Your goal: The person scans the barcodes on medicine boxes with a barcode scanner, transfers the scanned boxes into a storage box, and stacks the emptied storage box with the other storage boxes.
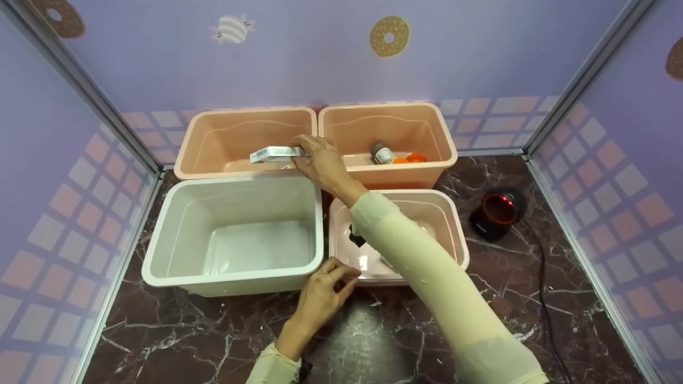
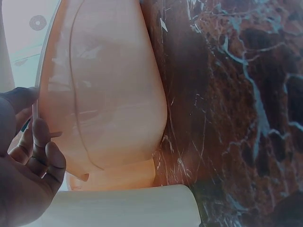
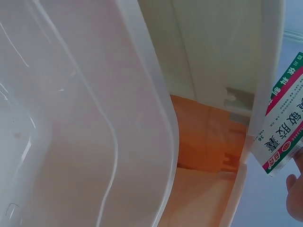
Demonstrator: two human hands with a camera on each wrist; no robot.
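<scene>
My right hand (image 1: 323, 162) grips a small white medicine box (image 1: 277, 153) by one end, above the front rim of the back left orange bin (image 1: 235, 133). Green and red bands with Chinese print show on the medicine box (image 3: 284, 118) in the right wrist view. At the near left corner of the front right pale pink bin (image 2: 109, 85), my left hand (image 1: 323, 293) pinches the rim between thumb and fingers. My right sleeve covers part of that bin's inside, where only a bit of some pale item shows.
A white bin (image 1: 213, 280) stands front left. The back right orange bin (image 1: 395, 176) holds a dark-capped white bottle (image 1: 383, 154) and an orange item (image 1: 416, 158). A black round device (image 1: 493, 216) with red lights stands at the right, its cable running forward. Panel walls enclose the marbled surface.
</scene>
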